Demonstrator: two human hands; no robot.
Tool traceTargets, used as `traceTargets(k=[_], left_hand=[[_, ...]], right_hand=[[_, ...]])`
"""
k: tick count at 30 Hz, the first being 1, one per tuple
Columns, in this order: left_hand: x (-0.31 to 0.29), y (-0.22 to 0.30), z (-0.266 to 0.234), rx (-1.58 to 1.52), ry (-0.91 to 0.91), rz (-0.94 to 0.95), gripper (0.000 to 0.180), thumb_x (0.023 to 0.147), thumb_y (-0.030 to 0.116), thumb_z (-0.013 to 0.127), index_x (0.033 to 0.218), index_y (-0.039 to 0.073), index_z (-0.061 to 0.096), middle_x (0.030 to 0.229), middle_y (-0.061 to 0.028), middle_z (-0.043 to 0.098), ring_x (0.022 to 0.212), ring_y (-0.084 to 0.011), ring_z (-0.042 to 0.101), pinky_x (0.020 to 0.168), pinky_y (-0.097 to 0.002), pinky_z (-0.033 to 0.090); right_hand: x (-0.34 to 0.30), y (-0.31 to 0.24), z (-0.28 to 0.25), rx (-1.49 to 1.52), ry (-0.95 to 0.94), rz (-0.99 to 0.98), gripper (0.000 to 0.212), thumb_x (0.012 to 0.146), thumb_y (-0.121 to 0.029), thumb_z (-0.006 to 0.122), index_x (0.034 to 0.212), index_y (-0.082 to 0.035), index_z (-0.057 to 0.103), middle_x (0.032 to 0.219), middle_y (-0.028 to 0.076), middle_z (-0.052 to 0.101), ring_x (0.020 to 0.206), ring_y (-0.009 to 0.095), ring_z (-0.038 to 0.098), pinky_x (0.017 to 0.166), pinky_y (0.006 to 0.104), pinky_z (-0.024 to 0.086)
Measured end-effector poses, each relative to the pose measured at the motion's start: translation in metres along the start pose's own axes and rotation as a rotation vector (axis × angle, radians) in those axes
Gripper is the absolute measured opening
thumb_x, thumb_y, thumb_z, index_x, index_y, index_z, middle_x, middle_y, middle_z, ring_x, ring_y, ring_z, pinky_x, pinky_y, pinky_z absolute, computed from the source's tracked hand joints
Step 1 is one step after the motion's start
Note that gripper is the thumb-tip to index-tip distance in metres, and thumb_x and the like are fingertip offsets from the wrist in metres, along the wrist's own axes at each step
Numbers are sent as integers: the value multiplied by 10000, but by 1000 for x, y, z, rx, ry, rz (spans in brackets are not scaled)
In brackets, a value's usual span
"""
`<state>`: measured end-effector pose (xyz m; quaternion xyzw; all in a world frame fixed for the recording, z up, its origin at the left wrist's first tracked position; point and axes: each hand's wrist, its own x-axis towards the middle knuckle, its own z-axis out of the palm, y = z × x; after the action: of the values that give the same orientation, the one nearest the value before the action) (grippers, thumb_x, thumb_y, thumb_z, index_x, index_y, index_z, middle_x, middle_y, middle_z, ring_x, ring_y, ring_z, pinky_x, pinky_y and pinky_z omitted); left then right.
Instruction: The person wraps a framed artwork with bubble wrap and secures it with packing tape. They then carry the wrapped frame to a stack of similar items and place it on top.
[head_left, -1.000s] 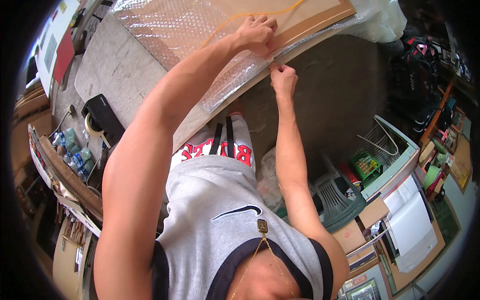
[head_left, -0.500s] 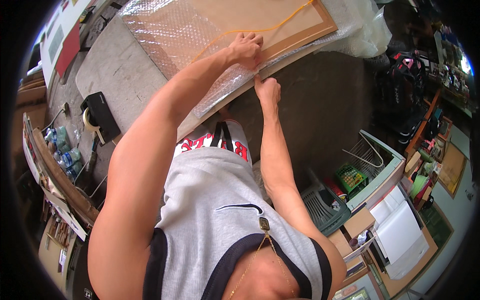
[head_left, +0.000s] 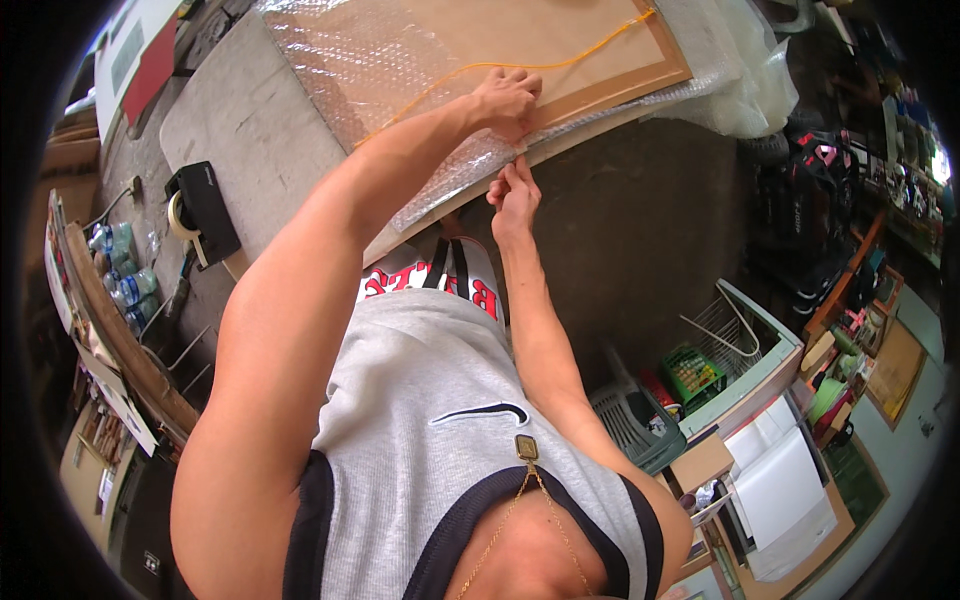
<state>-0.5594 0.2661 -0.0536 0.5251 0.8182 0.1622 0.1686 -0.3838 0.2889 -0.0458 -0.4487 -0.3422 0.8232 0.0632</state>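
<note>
A flat framed panel with a brown back [head_left: 440, 25] and a darker brown border [head_left: 625, 88] lies on the table. A yellow-orange cord [head_left: 590, 50] runs across it. Clear bubble wrap [head_left: 455, 178] covers its left part and sticks out along the near edge. My left hand [head_left: 508, 103] is closed over the near border, its curled fingers gripping the wrap there. Just below, at the table's edge, my right hand [head_left: 516, 200] has its fingertips pinched at the wrap's edge; the exact grip is partly hidden.
The grey table [head_left: 240, 110] holds a black tape dispenser [head_left: 207, 210] at its left edge. More loose wrap [head_left: 745, 95] hangs off the right side. Plastic bottles [head_left: 130, 285] stand at left. A green basket [head_left: 693, 374] and white sheets [head_left: 780, 480] are at lower right.
My right hand has turned and shifted slightly left, its fingers now pointing up at the wrap's edge. My left hand stays on the near border. The whole view has shifted a little.
</note>
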Motion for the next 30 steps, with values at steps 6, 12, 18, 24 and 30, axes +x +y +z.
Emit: traceTargets(k=[6,12,18,24,30], left_hand=[[-5,9,-11,12,-142,-38,296,583,297,682,872,238,708,1119,-54,537,1158,-247,441,920,-452,351],[-39,26,2,203,333,-181,597,724,430,690,1249,189,538,1184,-109,528,1166,-301,441,981,-508,318],[-107,56,-30,-221,681,-188,547,759,408,694,1222,154,550,1165,-120,503,1141,-292,450,966,-482,347],[-273,58,-96,-297,1026,-426,477,803,316,708,1194,93,553,1103,-119,510,1050,-277,500,909,-398,412],[-458,60,-84,-100,1112,-1008,413,807,214,704,1163,54,569,1052,-101,560,966,-223,537,858,-349,442]], right_hand=[[-28,20,-4,-271,38,-155,400,883,-75,605,1257,2,484,661,-40,438,537,43,409,433,199,334],[-75,65,30,-1086,-510,-594,149,783,-122,686,864,-8,634,623,90,598,600,208,612,575,319,460],[-98,140,120,-1250,-1282,-253,355,821,-318,669,1105,-112,612,1086,139,587,916,309,609,788,370,471],[-121,259,232,-1070,-1132,-512,354,828,-320,666,1043,-39,654,1090,176,569,1011,314,565,763,376,499],[-140,331,277,-1096,-823,-185,380,808,-343,703,962,4,686,1400,225,315,1237,326,430,765,364,530]])
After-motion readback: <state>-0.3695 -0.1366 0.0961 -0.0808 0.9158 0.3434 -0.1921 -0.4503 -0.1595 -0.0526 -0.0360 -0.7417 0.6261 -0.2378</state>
